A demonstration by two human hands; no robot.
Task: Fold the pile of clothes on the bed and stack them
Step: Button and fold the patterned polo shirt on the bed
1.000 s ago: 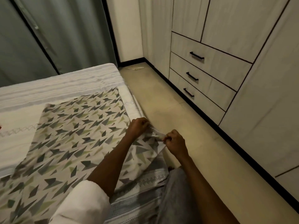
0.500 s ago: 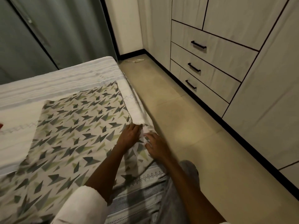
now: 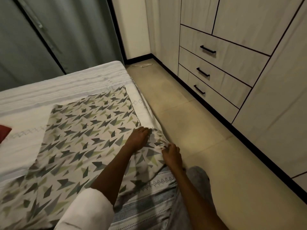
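Left hand (image 3: 138, 138) lies on the cloth (image 3: 86, 135) near its right edge, fingers mostly straight and pressing the fabric down onto the bed (image 3: 49, 95); it grips nothing that I can see. My right hand (image 3: 172, 155) sits just beside it, at the bed's edge, fingers curled and pinching a bunched bit of that same edge where it spills over the side. The cloth, pale with grey and green triangles, is spread nearly flat over the striped bedspread, and I judge its long axis to run from the near-left corner of the view up toward the far right, roughly along the bed's side. Its far edge lies square across the bed, well short of the curtain (image 3: 58, 35); its near end runs out of view past my sleeve (image 3: 86, 211). So almost all of the fabric lies to the left of both hands and stretches away from them. The right hand is the nearer one to the loose corner, the left the nearer to the flat body. I would say the fold has not yet begun: the edge is only being gathered. Any fold from here would carry that pinched edge leftward across the long axis, with the left hand as the anchor. A red item (image 3: 4, 132) peeks in at the far left.
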